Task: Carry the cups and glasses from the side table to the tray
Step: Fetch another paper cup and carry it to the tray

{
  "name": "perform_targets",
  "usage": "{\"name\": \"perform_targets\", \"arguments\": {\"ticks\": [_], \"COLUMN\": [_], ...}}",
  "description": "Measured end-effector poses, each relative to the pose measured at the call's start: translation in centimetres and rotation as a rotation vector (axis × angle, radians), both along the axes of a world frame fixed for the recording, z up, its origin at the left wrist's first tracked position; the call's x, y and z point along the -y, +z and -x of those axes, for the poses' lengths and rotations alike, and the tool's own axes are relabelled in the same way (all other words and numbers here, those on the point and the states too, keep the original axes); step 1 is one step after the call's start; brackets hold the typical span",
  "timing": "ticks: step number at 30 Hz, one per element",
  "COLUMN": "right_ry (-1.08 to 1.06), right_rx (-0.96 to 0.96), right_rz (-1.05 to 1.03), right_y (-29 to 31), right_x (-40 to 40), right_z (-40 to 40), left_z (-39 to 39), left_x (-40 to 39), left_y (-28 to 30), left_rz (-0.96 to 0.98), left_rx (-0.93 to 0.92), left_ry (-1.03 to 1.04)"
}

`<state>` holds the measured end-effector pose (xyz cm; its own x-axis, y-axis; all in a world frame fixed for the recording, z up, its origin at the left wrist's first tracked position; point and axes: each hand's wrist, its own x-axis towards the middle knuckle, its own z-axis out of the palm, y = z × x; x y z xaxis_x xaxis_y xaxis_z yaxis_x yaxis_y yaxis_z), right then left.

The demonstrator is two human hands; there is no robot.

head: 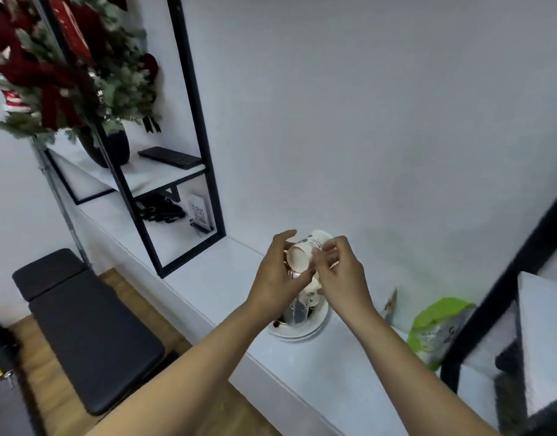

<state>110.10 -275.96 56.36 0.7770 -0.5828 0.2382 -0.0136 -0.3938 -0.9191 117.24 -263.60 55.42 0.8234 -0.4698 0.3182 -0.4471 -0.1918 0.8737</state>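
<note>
The white worktop (208, 297) runs beneath both hands. Directly under them sits a round white tray (299, 330) holding a clear glass (297, 311) and other crowded pieces too blurred to separate. Between the hands, above the tray, a pale paper cup (304, 251) with green print lies tilted on its side. The left hand (275, 280) curls around its near end; the right hand (340, 272) pinches its side with bent fingers. Right of the right hand, a green bag (434, 328) is partly cut off by a black frame.
</note>
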Motion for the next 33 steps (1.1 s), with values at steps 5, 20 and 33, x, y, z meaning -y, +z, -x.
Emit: {"name": "perform_targets", "arguments": {"ticks": [5,20,33], "right_ry": [0.018,-0.045,-0.04], "right_rx": [-0.104,-0.537,-0.856], "right_rz": [-0.033,0.056,0.002], "right_y": [-0.8,-10.0,-17.7], "right_x": [4.7,12.3,13.7], "right_z": [-6.6,-21.3,-26.2], "left_z": [-6.3,-23.8,-29.3], "left_x": [4.6,11.7,16.5], "left_y": [-1.4,-11.7,-17.6], "left_rz": [-0.05,-0.451,-0.955], "left_rx": [-0.018,0.013,0.056], "left_ry": [0.075,-0.27,-0.519]}}
